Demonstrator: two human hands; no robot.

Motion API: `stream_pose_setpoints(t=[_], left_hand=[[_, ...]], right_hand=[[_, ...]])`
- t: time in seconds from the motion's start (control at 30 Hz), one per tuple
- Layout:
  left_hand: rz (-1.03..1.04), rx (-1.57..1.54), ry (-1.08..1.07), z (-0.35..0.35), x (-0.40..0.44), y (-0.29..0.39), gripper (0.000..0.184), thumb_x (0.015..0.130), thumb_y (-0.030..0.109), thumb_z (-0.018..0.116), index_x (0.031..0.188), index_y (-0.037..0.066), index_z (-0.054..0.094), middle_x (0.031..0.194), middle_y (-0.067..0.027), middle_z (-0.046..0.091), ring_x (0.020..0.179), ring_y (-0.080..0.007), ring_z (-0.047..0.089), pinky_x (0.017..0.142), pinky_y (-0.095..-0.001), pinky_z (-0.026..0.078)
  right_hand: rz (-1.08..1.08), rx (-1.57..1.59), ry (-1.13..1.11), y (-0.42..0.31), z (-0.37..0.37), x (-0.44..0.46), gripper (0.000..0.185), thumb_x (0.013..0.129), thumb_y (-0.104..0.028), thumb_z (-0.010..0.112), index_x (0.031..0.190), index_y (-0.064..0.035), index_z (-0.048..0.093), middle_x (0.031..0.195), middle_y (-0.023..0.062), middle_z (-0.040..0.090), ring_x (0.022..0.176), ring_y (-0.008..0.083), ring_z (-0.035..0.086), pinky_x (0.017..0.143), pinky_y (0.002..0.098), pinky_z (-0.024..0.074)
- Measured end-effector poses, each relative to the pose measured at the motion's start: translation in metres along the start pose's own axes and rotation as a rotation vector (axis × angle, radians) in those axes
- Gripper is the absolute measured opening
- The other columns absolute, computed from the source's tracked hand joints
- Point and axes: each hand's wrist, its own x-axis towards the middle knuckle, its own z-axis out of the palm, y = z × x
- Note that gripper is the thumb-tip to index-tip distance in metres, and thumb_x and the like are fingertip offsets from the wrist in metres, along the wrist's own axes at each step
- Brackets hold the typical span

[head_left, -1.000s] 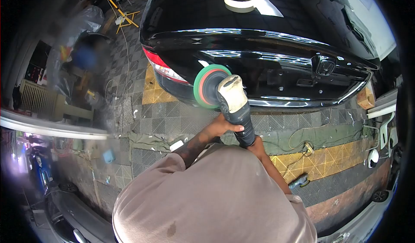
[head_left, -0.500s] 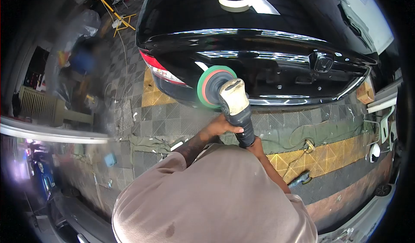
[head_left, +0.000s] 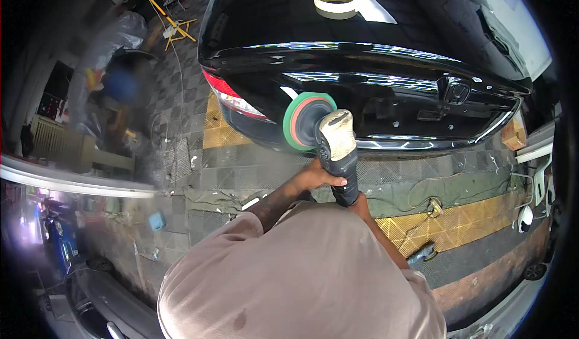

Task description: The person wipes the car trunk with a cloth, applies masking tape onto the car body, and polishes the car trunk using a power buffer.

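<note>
A black car polisher with a worn cream cover on its head is held in front of my body. My left hand is closed around its body, thumb lying across the top. Farther back, my right hand grips the rear end, its fingers mostly hidden by the tool. The round green-edged pad is tilted toward the rear of a black car, right of the tail light. Whether it touches the paint I cannot tell. On the boot lid rests a roll of masking tape beside a white sheet.
Behind my right arm, a second power tool lies on the floor, with a cable running nearby. A cardboard box and a white chair stand at right. A yellow light stand is at far left.
The whole view has shifted slightly, with the car and polisher a little farther right in the picture. Both hands keep their hold on the polisher.
</note>
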Motion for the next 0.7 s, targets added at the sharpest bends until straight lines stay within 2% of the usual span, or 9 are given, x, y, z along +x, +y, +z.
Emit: stream_pose_setpoints(t=[0.07, 0.1, 0.2, 0.3, 0.4, 0.5, 0.57, 0.63, 0.7], left_hand=[[0.249, -0.074, 0.089, -0.002, 0.003, -0.017, 0.07, 0.071, 0.01, 0.085, 0.131, 0.001, 0.049, 0.116, -0.0112, 0.061, 0.109, -0.0227, 0.059, 0.08, -0.0382, 0.054], [0.246, -0.069, 0.09, -0.004, -0.001, -0.016, 0.07, 0.071, 0.01, 0.085, 0.131, 0.001, 0.049, 0.116, -0.0112, 0.061, 0.109, -0.0227, 0.059, 0.08, -0.0382, 0.054], [0.046, 0.022, 0.107, -0.008, -0.014, -0.007, 0.066, 0.071, 0.011, 0.085, 0.127, 0.002, 0.051, 0.105, -0.0107, 0.063, 0.083, -0.0185, 0.065, 0.059, -0.0313, 0.054], [0.093, 0.018, 0.134, -0.004, -0.013, -0.01, 0.064, 0.072, 0.011, 0.084, 0.126, 0.002, 0.052, 0.098, -0.0101, 0.064, 0.064, -0.0146, 0.061, 0.049, -0.0254, 0.05], [0.03, 0.058, 0.111, -0.001, -0.008, -0.015, 0.063, 0.073, 0.012, 0.084, 0.126, 0.001, 0.052, 0.098, -0.0103, 0.064, 0.063, -0.0145, 0.061, 0.047, -0.0257, 0.049], [-0.069, 0.102, 0.091, 0.004, -0.006, -0.021, 0.065, 0.073, 0.011, 0.083, 0.128, 0.0, 0.051, 0.107, -0.0114, 0.063, 0.082, -0.0181, 0.064, 0.064, -0.03, 0.055], [0.117, 0.038, 0.064, 0.005, -0.003, -0.029, 0.067, 0.072, 0.009, 0.083, 0.13, 0.0, 0.05, 0.119, -0.0115, 0.06, 0.108, -0.0223, 0.059, 0.091, -0.0355, 0.05], [0.035, 0.026, 0.05, 0.005, -0.004, -0.035, 0.069, 0.072, 0.008, 0.082, 0.132, 0.001, 0.049, 0.126, -0.0106, 0.057, 0.122, -0.0242, 0.05, 0.106, -0.0385, 0.038], [0.058, -0.003, 0.084, 0.006, -0.004, -0.039, 0.072, 0.071, 0.009, 0.083, 0.133, 0.001, 0.048, 0.126, -0.0104, 0.057, 0.119, -0.0236, 0.052, 0.105, -0.0383, 0.04]], right_hand=[[-0.008, 0.02, -0.031, 0.002, 0.001, 0.004, 0.028, 0.071, -0.012, 0.08, 0.093, 0.0015, 0.07, 0.086, 0.0067, 0.072, 0.081, 0.0099, 0.063, 0.072, 0.0317, 0.0521], [-0.008, 0.029, -0.069, -0.002, 0.001, 0.005, 0.03, 0.07, -0.013, 0.08, 0.094, 0.0016, 0.069, 0.088, 0.0066, 0.072, 0.082, 0.0097, 0.062, 0.073, 0.0318, 0.0521], [0.003, 0.069, -0.135, -0.001, 0.003, 0.01, 0.033, 0.07, -0.014, 0.081, 0.096, 0.0018, 0.069, 0.091, 0.0062, 0.071, 0.084, 0.0094, 0.061, 0.075, 0.0318, 0.0519], [0.043, 0.121, -0.149, 0.008, 0.007, 0.007, 0.034, 0.069, -0.014, 0.082, 0.097, 0.0015, 0.069, 0.091, 0.0053, 0.071, 0.084, 0.0093, 0.061, 0.075, 0.0315, 0.0518], [0.093, 0.161, -0.121, 0.027, 0.013, 0.0, 0.034, 0.068, -0.013, 0.083, 0.096, 0.0007, 0.069, 0.09, 0.0043, 0.07, 0.083, 0.0092, 0.06, 0.073, 0.0311, 0.0516], [0.135, 0.229, -0.113, 0.034, 0.014, -0.011, 0.034, 0.067, -0.013, 0.084, 0.095, 0.0, 0.069, 0.089, 0.0037, 0.07, 0.081, 0.0089, 0.06, 0.072, 0.0308, 0.0514], [0.152, 0.289, -0.108, 0.024, 0.019, -0.016, 0.034, 0.066, -0.012, 0.084, 0.094, -0.0003, 0.068, 0.088, 0.0035, 0.069, 0.08, 0.0086, 0.059, 0.07, 0.0305, 0.0513], [0.214, 0.246, -0.126, 0.007, 0.018, -0.021, 0.034, 0.066, -0.012, 0.083, 0.095, -0.0011, 0.068, 0.088, 0.0038, 0.069, 0.08, 0.0086, 0.06, 0.07, 0.0298, 0.0509], [0.184, 0.215, -0.132, 0.028, 0.018, -0.016, 0.035, 0.065, -0.011, 0.083, 0.095, -0.0016, 0.069, 0.089, 0.0039, 0.069, 0.079, 0.0095, 0.061, 0.07, 0.03, 0.0511]])
